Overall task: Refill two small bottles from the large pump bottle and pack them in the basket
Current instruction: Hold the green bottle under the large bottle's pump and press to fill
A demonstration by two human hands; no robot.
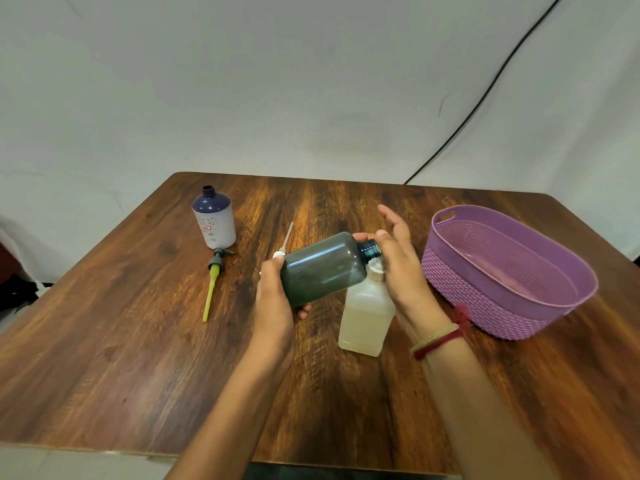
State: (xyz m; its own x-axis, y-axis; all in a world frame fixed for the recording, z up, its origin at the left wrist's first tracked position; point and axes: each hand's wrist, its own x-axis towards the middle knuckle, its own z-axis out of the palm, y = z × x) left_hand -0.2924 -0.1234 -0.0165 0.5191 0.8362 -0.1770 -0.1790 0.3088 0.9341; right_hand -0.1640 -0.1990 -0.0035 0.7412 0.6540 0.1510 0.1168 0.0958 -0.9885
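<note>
My left hand (273,299) grips the base of a dark teal bottle (322,268) and holds it tilted, its open neck pointing right. That neck hangs just above the white top of a pale square bottle (363,323), which stands on the table part full of yellowish liquid. My right hand (401,265) wraps around the pale bottle's neck and shoulder, thumb by the teal neck, fingers partly spread. A white bottle with a navy top (214,223) stands uncapped at the back left. The purple basket (467,299) on the right holds nothing.
A grey pump head with a yellow-green tube (213,282) lies on the wooden table (138,341) in front of the white bottle. A second pump with a clear tube (285,240) lies behind my left hand. A black cable (485,91) runs down the wall behind.
</note>
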